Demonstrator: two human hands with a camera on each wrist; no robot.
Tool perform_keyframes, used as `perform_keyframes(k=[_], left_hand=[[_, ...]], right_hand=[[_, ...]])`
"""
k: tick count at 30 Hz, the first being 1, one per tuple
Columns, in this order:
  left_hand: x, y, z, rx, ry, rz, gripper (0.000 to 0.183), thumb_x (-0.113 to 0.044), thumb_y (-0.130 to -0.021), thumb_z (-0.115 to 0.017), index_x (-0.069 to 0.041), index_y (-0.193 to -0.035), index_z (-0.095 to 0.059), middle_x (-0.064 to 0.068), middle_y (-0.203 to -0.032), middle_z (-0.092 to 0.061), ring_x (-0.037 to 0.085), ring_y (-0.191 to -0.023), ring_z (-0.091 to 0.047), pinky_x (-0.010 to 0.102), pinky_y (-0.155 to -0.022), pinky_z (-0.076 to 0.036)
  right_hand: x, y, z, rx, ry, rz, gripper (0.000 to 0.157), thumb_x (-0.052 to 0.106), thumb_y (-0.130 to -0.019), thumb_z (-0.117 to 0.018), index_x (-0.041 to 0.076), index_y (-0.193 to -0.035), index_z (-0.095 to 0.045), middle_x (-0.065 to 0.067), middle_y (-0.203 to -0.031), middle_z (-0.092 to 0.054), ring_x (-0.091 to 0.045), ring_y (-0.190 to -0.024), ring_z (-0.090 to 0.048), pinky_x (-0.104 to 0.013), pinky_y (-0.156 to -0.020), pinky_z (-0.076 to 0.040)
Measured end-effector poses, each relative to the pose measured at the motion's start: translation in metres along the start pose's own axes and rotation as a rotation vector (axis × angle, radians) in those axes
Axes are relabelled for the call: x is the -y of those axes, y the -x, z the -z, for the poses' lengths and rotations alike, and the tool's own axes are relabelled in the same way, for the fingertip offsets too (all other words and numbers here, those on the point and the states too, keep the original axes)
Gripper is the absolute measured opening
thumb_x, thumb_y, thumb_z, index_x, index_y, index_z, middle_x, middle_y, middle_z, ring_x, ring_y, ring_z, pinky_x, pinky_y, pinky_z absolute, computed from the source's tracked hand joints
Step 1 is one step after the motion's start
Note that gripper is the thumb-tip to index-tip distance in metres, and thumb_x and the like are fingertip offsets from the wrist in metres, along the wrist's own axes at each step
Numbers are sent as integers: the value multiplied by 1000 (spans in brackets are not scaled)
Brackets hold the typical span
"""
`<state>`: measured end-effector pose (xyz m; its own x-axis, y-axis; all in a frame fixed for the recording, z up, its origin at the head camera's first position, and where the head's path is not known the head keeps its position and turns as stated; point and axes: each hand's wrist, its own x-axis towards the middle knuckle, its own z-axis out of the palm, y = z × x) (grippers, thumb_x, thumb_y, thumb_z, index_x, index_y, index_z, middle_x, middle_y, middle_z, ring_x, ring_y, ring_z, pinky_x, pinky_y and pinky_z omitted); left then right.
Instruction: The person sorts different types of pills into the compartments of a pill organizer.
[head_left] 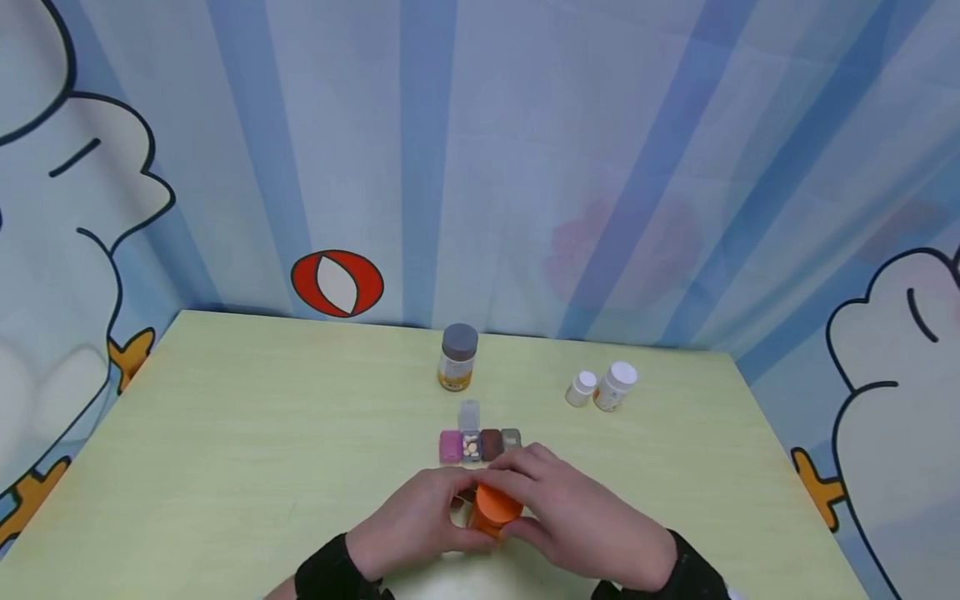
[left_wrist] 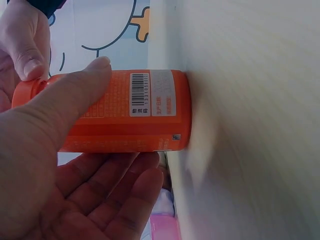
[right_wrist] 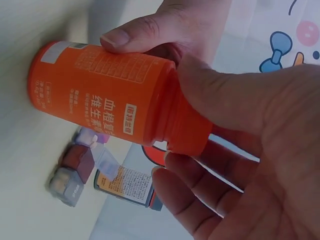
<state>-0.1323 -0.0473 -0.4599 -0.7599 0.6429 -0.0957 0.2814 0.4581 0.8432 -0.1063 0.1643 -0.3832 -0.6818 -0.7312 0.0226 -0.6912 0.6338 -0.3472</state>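
An orange vitamin bottle (left_wrist: 125, 112) stands upright, its base right at the tabletop. My left hand (head_left: 420, 512) holds its body, with the thumb along one side and the fingers behind. Around the orange cap (right_wrist: 190, 130) on top, my right hand (head_left: 570, 512) has its thumb and fingertips curled. Just beyond both hands lies a small pill organizer (head_left: 451, 447) with pink, clear, dark red and grey compartments. Its clear lid (head_left: 469, 414) is flipped up, showing pale tablets (head_left: 471, 447) inside. The right hand partly covers the grey compartment in the head view.
Behind the organizer stands a clear bottle (head_left: 457, 358) with a grey cap and amber contents. Two white-capped bottles, a small one (head_left: 581, 389) and a larger one (head_left: 616, 386), stand at the back right. A printed curtain (head_left: 495, 167) rises behind the pale yellow table (head_left: 262, 417).
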Motion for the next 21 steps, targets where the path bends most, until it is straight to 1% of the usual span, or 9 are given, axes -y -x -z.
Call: perform_keyframes(k=[3,7,11,12,14,16,18,19,21], left_hand=[[0,0,0,-2,-2,-9,49,-53,-68,-72,-38,-112,-56,-19,-99,-59,10,-89,-53,31,-81,-47],[1,-1,0,-4,-5,-5,47,-53,-68,-72,-37,-110,-58,-20,-96,-60,9,-88,-53,31,-82,-46],[1,-2,0,-2,-18,5,48,-53,-67,-73,-36,-110,-58,-20,-95,-59,10,-87,-53,31,-81,-46],[1,-2,0,-2,-24,7,49,-54,-67,-73,-36,-110,-58,-20,-95,-59,10,-87,-53,31,-81,-46],[0,-2,0,-1,-34,7,51,-55,-66,-73,-36,-111,-58,-20,-96,-59,10,-88,-53,32,-82,-46],[1,-2,0,-1,-34,5,51,-55,-66,-72,-36,-111,-57,-20,-98,-59,9,-88,-53,32,-83,-46],[1,-2,0,-1,-25,2,51,-55,-67,-72,-36,-112,-56,-20,-100,-59,8,-89,-54,32,-83,-46],[1,-2,-1,0,-21,1,51,-54,-67,-72,-36,-112,-56,-20,-100,-59,8,-89,-54,31,-84,-47],[1,-2,-1,1,-12,0,49,-53,-67,-72,-36,-111,-56,-20,-100,-59,8,-89,-54,31,-83,-47]], right_hand=[[1,-3,-1,-10,28,-65,52,50,-79,-63,26,-123,-48,12,-109,-47,-4,-96,-40,-20,-81,-45],[3,-6,-5,-45,52,-143,58,65,-72,-59,22,-110,-48,11,-95,-46,-5,-85,-42,-18,-72,-45],[3,-6,-10,-80,94,-198,66,75,-67,-55,21,-105,-46,11,-85,-45,-7,-74,-43,-20,-65,-42],[3,-5,-10,-81,100,-205,69,77,-66,-54,22,-106,-46,11,-87,-46,-6,-74,-44,-20,-66,-43],[1,-2,-10,-65,99,-204,73,77,-67,-53,25,-117,-46,12,-98,-49,-5,-82,-47,-23,-72,-47],[-1,1,-8,-41,76,-170,72,72,-73,-53,30,-130,-39,12,-116,-48,-5,-95,-48,-27,-81,-48],[-3,4,-5,-16,40,-120,67,63,-81,-53,35,-137,-31,13,-130,-40,-5,-108,-45,-30,-89,-46],[-4,6,-4,-5,19,-96,63,57,-84,-53,36,-139,-29,13,-134,-38,-5,-112,-43,-31,-90,-45],[-4,6,-3,3,-20,-71,56,51,-88,-52,34,-137,-33,13,-131,-39,-3,-110,-43,-29,-89,-46]])
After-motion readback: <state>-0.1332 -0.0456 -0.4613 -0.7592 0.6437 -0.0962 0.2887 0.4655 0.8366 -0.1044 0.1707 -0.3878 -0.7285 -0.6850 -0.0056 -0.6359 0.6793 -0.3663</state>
